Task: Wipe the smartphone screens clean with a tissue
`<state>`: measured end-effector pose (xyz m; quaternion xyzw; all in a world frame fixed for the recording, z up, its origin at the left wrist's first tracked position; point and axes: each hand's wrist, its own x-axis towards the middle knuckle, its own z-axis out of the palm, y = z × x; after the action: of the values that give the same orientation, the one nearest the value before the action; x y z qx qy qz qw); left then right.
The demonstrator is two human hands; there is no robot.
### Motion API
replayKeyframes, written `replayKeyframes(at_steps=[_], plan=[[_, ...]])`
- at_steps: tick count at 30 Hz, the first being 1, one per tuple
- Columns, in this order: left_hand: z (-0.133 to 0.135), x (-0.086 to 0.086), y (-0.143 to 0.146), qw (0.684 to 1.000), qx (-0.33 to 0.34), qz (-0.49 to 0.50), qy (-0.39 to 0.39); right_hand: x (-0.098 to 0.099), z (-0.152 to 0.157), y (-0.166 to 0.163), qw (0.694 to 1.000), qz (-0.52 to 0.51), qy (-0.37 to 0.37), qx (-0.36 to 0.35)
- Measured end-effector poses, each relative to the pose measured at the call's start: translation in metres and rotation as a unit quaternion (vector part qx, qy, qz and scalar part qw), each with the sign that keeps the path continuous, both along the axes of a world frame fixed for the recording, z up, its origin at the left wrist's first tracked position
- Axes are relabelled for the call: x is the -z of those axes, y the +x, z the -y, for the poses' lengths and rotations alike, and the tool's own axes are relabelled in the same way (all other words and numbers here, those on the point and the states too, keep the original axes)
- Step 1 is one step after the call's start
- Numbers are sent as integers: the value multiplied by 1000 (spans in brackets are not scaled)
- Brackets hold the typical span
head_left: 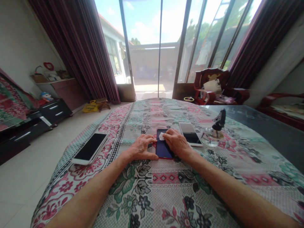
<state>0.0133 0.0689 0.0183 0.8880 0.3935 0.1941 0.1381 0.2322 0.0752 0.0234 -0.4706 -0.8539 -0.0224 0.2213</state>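
A smartphone with a dark blue screen and red edge (163, 151) lies flat on the patterned tablecloth (142, 196) in front of me. My left hand (142, 147) grips its left side, index finger near the upper edge and thumb at the lower left corner. Pinched in the fingers of my right hand (176, 142) is a small white wipe (161, 136), pressed on the upper part of the screen. Just right of that hand lies a white phone (187, 129), partly behind the fingers. A clear spray bottle (212, 136) with a black nozzle stands beyond it.
On the left of the table rests a larger white phone or tablet (91, 147) with a black screen. Past the table are glass doors (147, 63), purple curtains (78, 41), a wooden chair (201, 91) at right and a black drawer cabinet (53, 112) at left.
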Motion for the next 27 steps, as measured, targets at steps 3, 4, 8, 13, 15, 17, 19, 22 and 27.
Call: replayKeyframes(at_steps=[3,4,8,13,15,17,19,22,27], plan=[[0,-1,0,1000,3,0,-1,-3,5,1,999,-4,-7,-41],[0,-1,-1,1000,4,-1,-4,-5,8,0,998,-3,-12,-56],[-2,0,-1,1000,8,-1,-10,-12,25,-6,995,24,-38,-91],[-6,5,-2,1000,23,5,0,-16,39,-10,988,34,-83,-127],[-7,6,-3,1000,26,3,0,-16,38,-8,987,29,-87,-131],[-6,6,-3,1000,26,2,2,-15,32,-4,990,24,-80,-117],[-6,5,-3,1000,25,2,2,-13,23,1,994,26,-61,-84],[-5,4,-3,1000,21,0,-6,-10,13,8,999,22,-28,-35],[-6,7,-4,1000,16,-7,-11,-8,9,14,997,19,-21,-71]])
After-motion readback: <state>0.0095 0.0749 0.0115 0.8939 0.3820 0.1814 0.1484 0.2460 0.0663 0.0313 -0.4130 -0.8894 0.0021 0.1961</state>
